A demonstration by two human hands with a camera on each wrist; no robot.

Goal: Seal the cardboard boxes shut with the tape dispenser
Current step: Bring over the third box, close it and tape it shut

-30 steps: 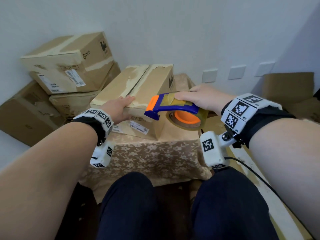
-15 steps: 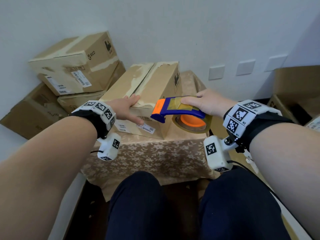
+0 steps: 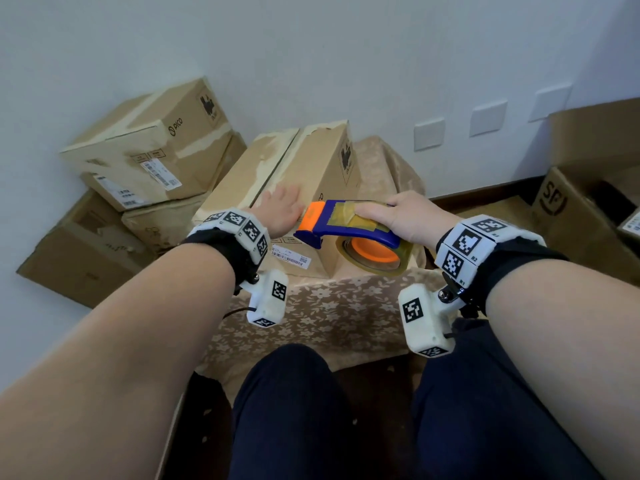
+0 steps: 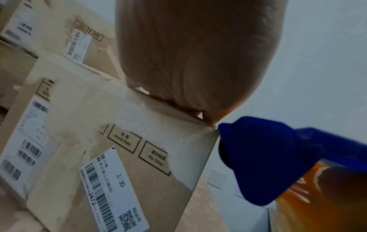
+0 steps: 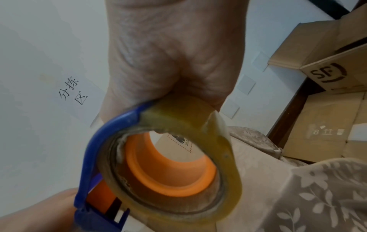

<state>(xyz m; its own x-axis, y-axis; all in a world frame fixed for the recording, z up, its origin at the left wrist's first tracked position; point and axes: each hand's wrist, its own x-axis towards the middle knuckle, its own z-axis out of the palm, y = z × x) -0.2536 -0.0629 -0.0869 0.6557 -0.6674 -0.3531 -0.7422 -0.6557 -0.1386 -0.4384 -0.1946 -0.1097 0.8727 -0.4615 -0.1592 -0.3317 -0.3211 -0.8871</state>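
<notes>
A cardboard box (image 3: 322, 168) stands on a small table draped in a floral cloth (image 3: 322, 317). My left hand (image 3: 282, 211) lies flat on the near end of its top, beside the seam between the flaps; the left wrist view shows the palm (image 4: 198, 62) pressed to the box (image 4: 111, 128) edge. My right hand (image 3: 398, 214) grips the blue and orange tape dispenser (image 3: 349, 226) from above, its orange front end at the box's near right corner. The dispenser (image 5: 158, 164) carries a roll of yellowish clear tape around an orange hub.
Taped cardboard boxes (image 3: 149, 150) are stacked against the wall at left, with another (image 3: 83, 258) on the floor. An open box marked SF (image 3: 585, 216) stands at right. White wall plates (image 3: 429, 133) sit behind. My knees (image 3: 291, 410) are in front of the table.
My left hand moved from the box's near edge onto its top, fingers now flat. The dispenser's front end shifted toward the box corner. The head view tilted downward.
</notes>
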